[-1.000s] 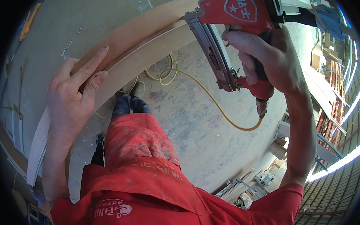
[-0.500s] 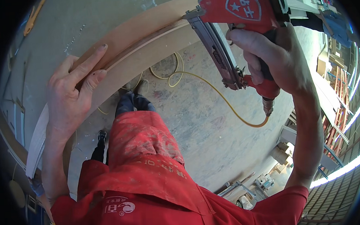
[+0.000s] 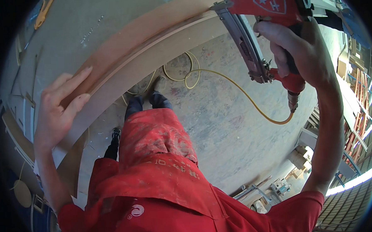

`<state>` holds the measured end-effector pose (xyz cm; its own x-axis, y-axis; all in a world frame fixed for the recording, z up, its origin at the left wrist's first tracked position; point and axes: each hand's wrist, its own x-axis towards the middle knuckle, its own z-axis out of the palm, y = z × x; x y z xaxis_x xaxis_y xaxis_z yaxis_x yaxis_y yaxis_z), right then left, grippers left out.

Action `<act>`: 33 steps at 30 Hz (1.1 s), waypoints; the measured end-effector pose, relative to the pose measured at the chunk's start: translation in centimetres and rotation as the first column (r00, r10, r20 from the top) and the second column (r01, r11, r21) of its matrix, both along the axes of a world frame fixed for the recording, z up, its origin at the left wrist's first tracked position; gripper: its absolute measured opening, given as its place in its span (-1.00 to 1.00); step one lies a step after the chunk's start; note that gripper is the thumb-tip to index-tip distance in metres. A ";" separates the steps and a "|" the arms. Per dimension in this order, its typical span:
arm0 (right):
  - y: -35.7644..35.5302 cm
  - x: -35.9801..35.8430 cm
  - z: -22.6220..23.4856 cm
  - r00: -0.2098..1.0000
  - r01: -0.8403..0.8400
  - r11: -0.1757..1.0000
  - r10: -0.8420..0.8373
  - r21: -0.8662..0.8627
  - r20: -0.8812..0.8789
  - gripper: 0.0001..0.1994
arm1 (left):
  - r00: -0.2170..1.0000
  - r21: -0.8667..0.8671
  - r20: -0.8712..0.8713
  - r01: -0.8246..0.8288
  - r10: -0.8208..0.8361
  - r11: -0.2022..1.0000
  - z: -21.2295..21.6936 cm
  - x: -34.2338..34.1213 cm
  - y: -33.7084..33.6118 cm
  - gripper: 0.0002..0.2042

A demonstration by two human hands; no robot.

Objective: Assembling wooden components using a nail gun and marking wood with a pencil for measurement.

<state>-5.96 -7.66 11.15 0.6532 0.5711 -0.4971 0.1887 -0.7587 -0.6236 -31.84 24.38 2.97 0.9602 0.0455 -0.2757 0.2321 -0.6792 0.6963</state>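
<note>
My right hand (image 3: 301,48) is wrapped round the handle of a red air nail gun (image 3: 268,4). Its grey nose touches the far part of a curved wooden strip (image 3: 149,45), which stands along a curved pale wooden panel (image 3: 138,66). From the gun's handle end runs a yellow air hose (image 3: 247,99). At the left end of the strip is my left hand (image 3: 63,107), fingers stretched and apart from the thumb, with the strip's edge between them. Contact under the palm is hidden.
Small bits lie in a line on the grey worktop (image 3: 115,21), near an orange-handled tool (image 3: 44,14). Hose loops lie on the floor by my feet. A black shoe (image 3: 115,132) shows beside my apron. Stacked boards and reddish bars (image 3: 355,96) stand at right.
My left hand has slid left along the strip. The nail gun has moved a little to the right along it, still in my right hand. The whole view has shifted slightly.
</note>
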 end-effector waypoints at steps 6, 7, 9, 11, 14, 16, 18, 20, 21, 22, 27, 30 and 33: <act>0.3 -0.5 0.4 0.999 -0.007 1.000 0.008 -0.012 0.034 -0.70 | 0.999 -0.046 -0.005 0.037 -0.038 0.998 -0.8 -1.3 1.7 -0.45; 0.4 -0.5 0.4 0.999 -0.009 1.000 0.010 -0.023 0.030 -0.66 | 0.999 -0.042 0.003 0.035 -0.035 0.999 -0.9 -1.3 1.6 -0.45; 0.4 -0.7 0.5 1.000 0.003 1.000 -0.002 -0.021 0.024 -0.66 | 0.999 -0.037 0.016 0.031 -0.030 0.999 -0.9 -1.2 1.4 -0.45; 0.3 -0.9 0.3 0.999 0.029 1.000 -0.028 -0.008 0.022 -0.69 | 1.000 -0.037 0.016 0.024 -0.023 0.999 -0.9 -1.2 1.2 -0.45; 0.0 -1.0 0.0 0.998 0.065 0.998 -0.065 0.007 0.009 -0.70 | 0.999 -0.031 0.030 0.024 -0.023 0.999 -1.0 -1.3 1.2 -0.44; -0.1 -0.8 0.0 0.998 0.067 0.998 -0.067 -0.018 -0.013 -0.65 | 0.999 -0.029 0.026 0.025 -0.025 0.999 -1.1 -1.4 1.2 -0.44; 0.0 -0.7 0.0 0.991 0.118 0.993 -0.117 0.006 -0.056 -0.65 | 1.000 -0.028 0.019 0.023 -0.022 0.999 -1.0 -1.4 1.2 -0.44; 0.2 -0.8 0.3 0.986 0.145 0.989 -0.143 0.023 -0.082 -0.66 | 1.000 -0.029 0.009 0.018 -0.017 0.999 -0.9 -1.3 1.3 -0.44; 0.4 -1.1 0.3 0.986 0.147 0.989 -0.144 0.027 -0.085 -0.66 | 1.000 -0.035 0.012 0.014 -0.014 0.999 -1.0 -1.4 1.3 -0.44; 0.5 -1.2 0.4 0.982 0.180 0.984 -0.180 -0.008 -0.052 -0.66 | 1.000 -0.041 0.015 0.011 -0.011 0.999 -0.9 -1.3 1.2 -0.44; 0.6 -2.4 0.3 0.987 -0.023 1.000 0.024 -0.013 0.161 -0.68 | 1.000 -0.047 0.016 0.018 -0.018 0.999 -1.0 -1.2 1.0 -0.42; 0.5 -1.2 0.4 0.999 0.037 0.999 -0.037 -0.011 0.007 -0.68 | 1.000 -0.052 0.021 0.017 -0.016 0.999 -1.1 -1.2 1.1 -0.42; 0.3 -0.9 0.3 0.996 0.084 0.996 -0.084 -0.010 -0.019 -0.67 | 1.000 -0.058 0.020 0.021 -0.020 0.998 -1.1 -1.2 1.2 -0.42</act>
<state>-6.90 -7.31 11.41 0.6891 0.5096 -0.5152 0.1119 -0.7773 -0.6192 -33.00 25.57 1.91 0.9659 0.0099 -0.2587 0.2046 -0.6415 0.7393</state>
